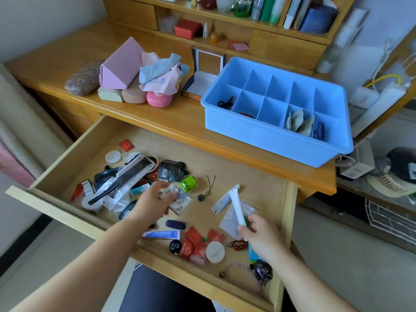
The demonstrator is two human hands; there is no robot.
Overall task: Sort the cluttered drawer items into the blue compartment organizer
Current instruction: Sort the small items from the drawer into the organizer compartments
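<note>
The open wooden drawer (pixel 225 167) is strewn with small items. My left hand (pixel 155 202) reaches into its middle and pinches a small pale packet (pixel 168 192), blurred, above a grey sachet (pixel 180 203). My right hand (pixel 261 233) grips the lower end of a white tube (pixel 236 204) that points up and away, over a clear plastic bag (pixel 231 219). The blue compartment organizer (pixel 270 136) stands on the desk top behind the drawer, to the right. Some of its cells hold a black hair tie (pixel 226 102), a red item (pixel 246 114), grey pouches (pixel 299 121) and a purple item (pixel 319 130).
Left in the drawer lie round white lids (pixel 113 156), black and white packets (pixel 132 174), a green capsule (pixel 189 183). Near the front edge are red sachets (pixel 193 242), a blue-and-white tube (pixel 161 234), a round compact (pixel 215 252). Glasses cases and cloths (pixel 157 73) pile on the desk.
</note>
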